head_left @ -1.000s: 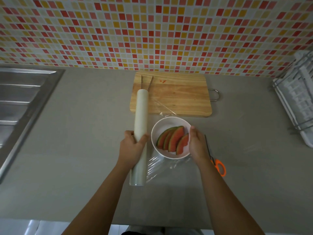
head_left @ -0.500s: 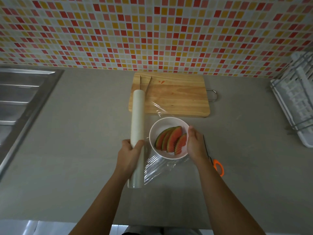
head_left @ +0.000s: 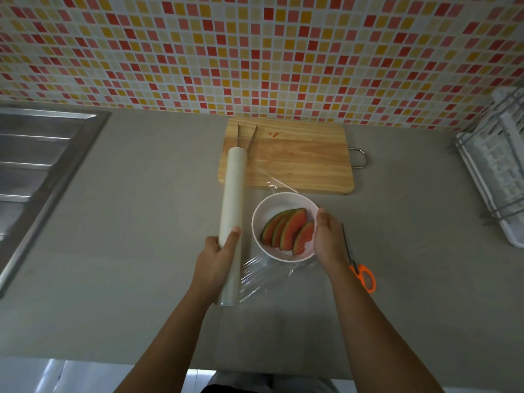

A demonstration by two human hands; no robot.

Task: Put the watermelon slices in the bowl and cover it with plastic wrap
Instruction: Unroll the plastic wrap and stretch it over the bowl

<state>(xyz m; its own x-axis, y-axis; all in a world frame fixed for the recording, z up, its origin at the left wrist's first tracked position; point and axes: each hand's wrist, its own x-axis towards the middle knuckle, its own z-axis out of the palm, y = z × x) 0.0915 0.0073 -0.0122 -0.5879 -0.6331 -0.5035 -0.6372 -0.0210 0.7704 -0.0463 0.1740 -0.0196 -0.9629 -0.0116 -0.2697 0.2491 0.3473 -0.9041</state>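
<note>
A white bowl (head_left: 272, 207) stands on the grey counter and holds several watermelon slices (head_left: 289, 232). Clear plastic film (head_left: 266, 275) stretches from a long white roll of plastic wrap (head_left: 234, 194) across the bowl. My left hand (head_left: 217, 258) grips the lower part of the roll, left of the bowl. My right hand (head_left: 329, 239) rests against the bowl's right rim, holding the film there; its fingers are partly hidden behind the rim.
A wooden cutting board (head_left: 295, 157) with metal tongs (head_left: 246, 136) lies behind the bowl. Orange-handled scissors (head_left: 360, 268) lie right of my right hand. A steel sink (head_left: 37, 165) is at the left, a white dish rack (head_left: 499, 177) at the right.
My left hand has drawn the roll a little further left, away from the bowl, and more film is unrolled. My right hand has stayed on the rim.
</note>
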